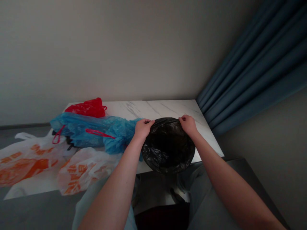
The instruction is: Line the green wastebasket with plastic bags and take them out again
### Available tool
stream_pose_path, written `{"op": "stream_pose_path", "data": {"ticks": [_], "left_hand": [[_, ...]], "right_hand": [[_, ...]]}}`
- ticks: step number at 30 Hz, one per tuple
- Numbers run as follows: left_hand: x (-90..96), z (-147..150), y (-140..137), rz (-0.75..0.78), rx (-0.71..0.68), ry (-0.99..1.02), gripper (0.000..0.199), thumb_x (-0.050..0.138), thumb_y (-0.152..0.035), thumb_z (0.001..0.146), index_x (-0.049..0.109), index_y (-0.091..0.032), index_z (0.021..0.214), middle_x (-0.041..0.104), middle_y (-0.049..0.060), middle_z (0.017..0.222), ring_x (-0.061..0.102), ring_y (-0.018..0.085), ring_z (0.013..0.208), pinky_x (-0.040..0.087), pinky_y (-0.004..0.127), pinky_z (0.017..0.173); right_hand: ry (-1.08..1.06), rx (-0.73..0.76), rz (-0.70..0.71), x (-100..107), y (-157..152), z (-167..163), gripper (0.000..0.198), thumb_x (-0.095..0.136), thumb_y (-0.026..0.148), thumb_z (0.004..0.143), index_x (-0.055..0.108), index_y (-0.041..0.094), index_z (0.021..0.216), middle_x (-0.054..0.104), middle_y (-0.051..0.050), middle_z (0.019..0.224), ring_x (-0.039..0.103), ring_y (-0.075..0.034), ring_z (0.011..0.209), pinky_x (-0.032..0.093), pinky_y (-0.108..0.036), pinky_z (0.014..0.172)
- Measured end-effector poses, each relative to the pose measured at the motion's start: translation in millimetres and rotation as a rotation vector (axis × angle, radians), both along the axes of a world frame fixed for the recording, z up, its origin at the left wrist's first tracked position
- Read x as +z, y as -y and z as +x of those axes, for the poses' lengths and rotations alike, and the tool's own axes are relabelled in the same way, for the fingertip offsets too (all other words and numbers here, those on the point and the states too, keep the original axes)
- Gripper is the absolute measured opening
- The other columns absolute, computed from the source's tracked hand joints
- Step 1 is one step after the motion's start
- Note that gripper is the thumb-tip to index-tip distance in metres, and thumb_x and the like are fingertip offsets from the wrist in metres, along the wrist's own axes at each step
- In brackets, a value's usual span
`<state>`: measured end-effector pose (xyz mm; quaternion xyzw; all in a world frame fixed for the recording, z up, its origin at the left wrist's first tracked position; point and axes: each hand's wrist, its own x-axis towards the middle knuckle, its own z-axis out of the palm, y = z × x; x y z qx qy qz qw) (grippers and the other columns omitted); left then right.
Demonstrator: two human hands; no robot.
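Observation:
A black garbage bag [165, 159] is spread in a round shape with its mouth facing me, over the front edge of the table. Its rounded rim looks stretched over a bin, though no bin surface shows. My left hand [143, 127] pinches the rim at the far left. At the far right of the rim, my right hand [188, 124] pinches the black plastic between thumb and fingers. Just left of my left hand lies a crumpled blue plastic bag [96, 123] with red drawstrings. The bag's inside is dark, and I cannot make out its bottom.
The white marble-patterned table [134, 108] stands against a wall. A red plastic bag [88, 108] lies at its back left. White bags with orange print [79, 169] spread over the front left. A blue curtain [249, 70] hangs at the right. My legs are below the table edge.

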<state>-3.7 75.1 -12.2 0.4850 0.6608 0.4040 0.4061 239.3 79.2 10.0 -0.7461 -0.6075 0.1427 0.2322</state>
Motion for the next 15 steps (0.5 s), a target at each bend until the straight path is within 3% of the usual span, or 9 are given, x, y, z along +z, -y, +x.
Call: {"op": "stream_pose_path", "data": {"ticks": [15], "left_hand": [[-3.3,-0.2,-0.8,0.007,0.011,0.025,0.027,0.071,-0.044,0.073,0.072,-0.018,0.077,0.076,0.011,0.088,0.069,0.027,0.09,0.05,0.036,0.084]], "right_hand": [[0.005,0.009,0.033,-0.2,0.7,-0.7,0.024,0.056,0.03,0.091,0.07,0.016,0.077,0.073,-0.009,0.083,0.064,-0.02,0.077,0.041,-0.028,0.07]]}}
